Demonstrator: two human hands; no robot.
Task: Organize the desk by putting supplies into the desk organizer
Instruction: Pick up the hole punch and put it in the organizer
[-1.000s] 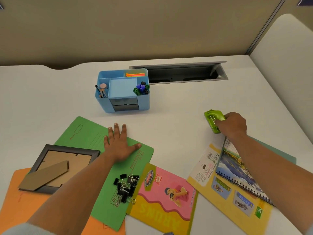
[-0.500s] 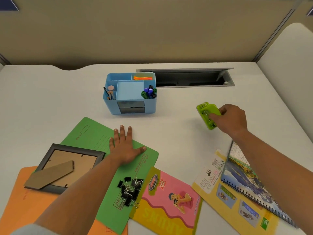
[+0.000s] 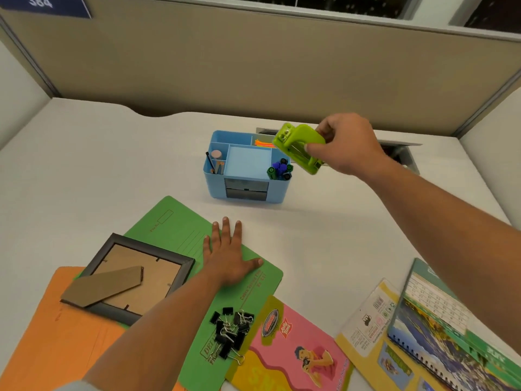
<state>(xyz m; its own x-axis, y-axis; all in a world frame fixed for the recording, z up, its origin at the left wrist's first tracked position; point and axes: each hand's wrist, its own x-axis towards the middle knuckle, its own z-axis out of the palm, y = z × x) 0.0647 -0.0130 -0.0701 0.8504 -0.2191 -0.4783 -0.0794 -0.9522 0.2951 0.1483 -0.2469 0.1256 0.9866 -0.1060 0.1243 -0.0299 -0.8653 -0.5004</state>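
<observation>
My right hand (image 3: 345,142) grips a lime green hole punch (image 3: 299,146) in the air, just above the right rear corner of the blue desk organizer (image 3: 217,182). The organizer holds markers (image 3: 279,170) at its right, orange strips (image 3: 263,143) at the back and a pencil at the left; its middle compartment looks bare. My left hand (image 3: 228,256) lies flat, fingers spread, on a green folder (image 3: 180,235). A pile of black binder clips (image 3: 229,333) sits on the folder's near end.
A dark picture frame (image 3: 132,277) lies face down on an orange folder (image 3: 56,334) at the left. A pink and yellow booklet (image 3: 293,351), a yellow packet (image 3: 369,328) and a spiral calendar (image 3: 456,320) lie at the near right. A cable slot (image 3: 400,152) opens behind the organizer.
My right hand has lifted the hole punch off the desk and carried it left and away, up over the organizer. My left hand stays flat on the green folder.
</observation>
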